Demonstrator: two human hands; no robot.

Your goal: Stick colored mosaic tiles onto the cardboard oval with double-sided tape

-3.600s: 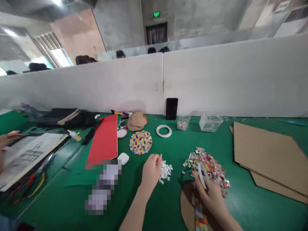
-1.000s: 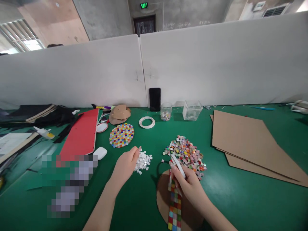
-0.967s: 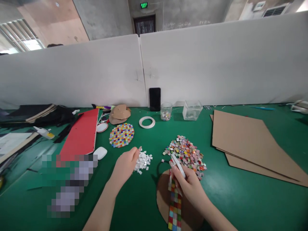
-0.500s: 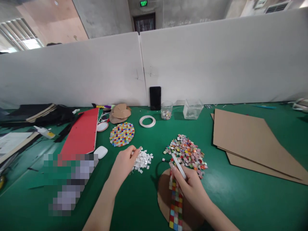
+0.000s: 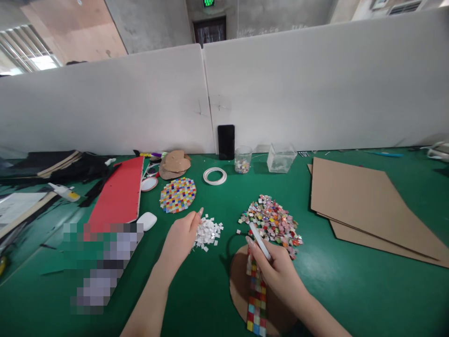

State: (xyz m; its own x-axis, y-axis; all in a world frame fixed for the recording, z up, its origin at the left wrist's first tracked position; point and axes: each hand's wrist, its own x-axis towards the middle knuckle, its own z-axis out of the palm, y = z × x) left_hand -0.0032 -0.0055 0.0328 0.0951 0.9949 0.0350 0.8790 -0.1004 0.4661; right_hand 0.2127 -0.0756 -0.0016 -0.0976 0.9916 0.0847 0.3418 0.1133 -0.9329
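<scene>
My left hand point(image 5: 182, 234) is beside a pile of small white square tiles point(image 5: 209, 231), fingers pinched together; what lies between them, if anything, is hidden. My right hand point(image 5: 271, 264) is closed on a slim white stick-shaped tool point(image 5: 260, 241), whose exact kind I cannot make out. Under that hand lies a round cardboard disc point(image 5: 238, 285). A strip of coloured mosaic tiles point(image 5: 257, 309) runs along the disc, its upper end partly covered by my fingers. Just beyond is a heap of mixed coloured tiles point(image 5: 271, 217).
Left of centre lie a tile-covered disc point(image 5: 178, 195), cardboard cutouts point(image 5: 175, 164) and a red board point(image 5: 119, 192). A white ring coil point(image 5: 214, 176), plastic cup point(image 5: 242, 160), clear box point(image 5: 281, 159) and phone point(image 5: 226, 142) line the back. Cardboard sheets point(image 5: 354, 196) lie right.
My left hand has shifted slightly, its pinched fingertips rising a little away from the white tiles. My right hand keeps its place with the white tool.
</scene>
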